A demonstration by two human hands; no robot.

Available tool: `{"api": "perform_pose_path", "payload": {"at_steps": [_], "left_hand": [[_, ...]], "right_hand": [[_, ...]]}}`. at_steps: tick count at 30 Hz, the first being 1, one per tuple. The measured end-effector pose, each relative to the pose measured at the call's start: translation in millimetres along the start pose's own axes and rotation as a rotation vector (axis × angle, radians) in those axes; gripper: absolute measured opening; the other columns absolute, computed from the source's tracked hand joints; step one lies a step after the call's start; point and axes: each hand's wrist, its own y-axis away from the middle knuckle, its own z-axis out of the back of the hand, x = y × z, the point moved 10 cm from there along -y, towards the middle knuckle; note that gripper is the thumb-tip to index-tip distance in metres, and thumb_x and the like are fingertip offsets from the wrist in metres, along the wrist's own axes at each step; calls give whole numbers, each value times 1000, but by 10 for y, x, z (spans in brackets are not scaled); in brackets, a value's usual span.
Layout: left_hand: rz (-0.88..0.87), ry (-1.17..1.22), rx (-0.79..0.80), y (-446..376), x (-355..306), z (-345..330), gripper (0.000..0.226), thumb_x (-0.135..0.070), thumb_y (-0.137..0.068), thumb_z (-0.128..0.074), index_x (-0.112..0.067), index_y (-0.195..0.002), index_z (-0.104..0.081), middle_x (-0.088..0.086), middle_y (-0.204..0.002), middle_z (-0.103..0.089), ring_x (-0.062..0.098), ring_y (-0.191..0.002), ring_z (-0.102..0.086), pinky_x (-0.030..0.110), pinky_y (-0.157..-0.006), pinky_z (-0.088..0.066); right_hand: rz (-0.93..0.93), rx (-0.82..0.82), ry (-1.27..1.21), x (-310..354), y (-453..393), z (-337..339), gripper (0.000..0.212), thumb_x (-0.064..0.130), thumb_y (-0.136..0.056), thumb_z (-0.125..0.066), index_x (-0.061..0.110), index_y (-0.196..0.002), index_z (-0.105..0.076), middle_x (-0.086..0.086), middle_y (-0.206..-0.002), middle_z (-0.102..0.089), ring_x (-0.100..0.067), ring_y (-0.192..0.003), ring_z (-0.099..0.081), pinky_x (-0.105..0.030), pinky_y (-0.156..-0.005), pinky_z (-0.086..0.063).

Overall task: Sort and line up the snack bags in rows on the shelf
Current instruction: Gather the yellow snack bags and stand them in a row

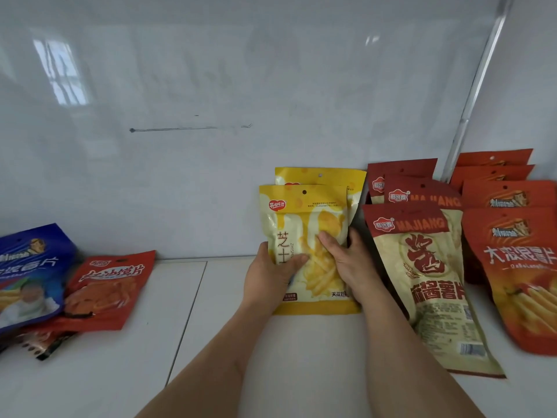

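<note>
Yellow snack bag [307, 224] upright between left hand [268, 276], right hand [346, 260]

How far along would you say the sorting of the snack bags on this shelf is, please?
Roughly halfway. Done: the orange-red bags and Majiang bags stand in rows at the right. In hand: both hands, left hand and right hand, hold the front yellow bag, one more behind it. Left: the loose blue bag and red bag lying flat.
</note>
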Motion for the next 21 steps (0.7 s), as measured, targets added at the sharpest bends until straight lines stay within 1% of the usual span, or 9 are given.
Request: {"api": "perform_pose_path", "payload": {"at_steps": [3,6,8,10,12,15,18,21], "left_hand": [[3,-48,-25,-20,-9,-7,45,-56,-78,-78,-28,-105,-57,-15,-96,-70,12,-92,-67,43,-85,-57],[16,-96,-39,-23,-18,-5,52,-61,-77,-76,-26,-108,-55,-13,-96,-68,16,-94,-67,44,-86,-56],[26,-116,-56,-7,-31,23,55,-63,-76,-76,-25,-109,-53,-13,-94,-67,18,-94,-67,44,-85,-57],[31,-134,-73,17,-50,52,57,-63,-76,-75,-25,-110,-52,-12,-94,-65,19,-95,-66,43,-85,-56],[42,-145,-81,50,-58,73,57,-64,-77,-74,-26,-112,-50,-10,-96,-65,21,-96,-66,43,-86,-56],[49,-134,-92,133,-63,115,62,-62,-81,-71,-24,-125,-49,-9,-100,-65,19,-96,-65,40,-85,-56],[58,-94,-123,242,-33,181,66,-61,-84,-69,-21,-133,-48,-8,-105,-67,17,-96,-66,38,-82,-56],[75,-88,-147,357,8,235,67,-62,-86,-64,-22,-137,-49,-6,-112,-66,19,-104,-66,42,-89,-56]], "right_hand": [[11,-5,50,4,-45,-8,92,63,-74,-75,25,-150,-39,1,-140,-57,-23,-126,-56,-48,-107,-47],[32,-27,98,71,-42,2,78,54,-82,-74,21,-146,-44,0,-136,-59,-24,-125,-57,-44,-105,-47],[39,-45,140,107,-25,12,78,54,-84,-72,19,-147,-43,-2,-138,-58,-26,-127,-55,-43,-106,-46],[55,-76,201,145,19,36,81,56,-85,-69,17,-149,-39,-4,-142,-55,-28,-132,-52,-41,-107,-42],[65,-115,264,162,82,66,87,60,-86,-65,15,-153,-32,-6,-148,-50,-30,-137,-47,-42,-110,-39],[67,-163,347,176,210,104,94,67,-88,-55,16,-159,-19,-9,-157,-39,-32,-144,-38,-45,-112,-35],[85,-195,393,204,336,135,88,64,-94,-46,17,-160,-12,-11,-161,-33,-33,-146,-34,-45,-112,-35],[128,-246,489,281,438,161,83,63,-96,-42,18,-160,-15,-12,-160,-34,-34,-145,-35,-47,-111,-37]]}}
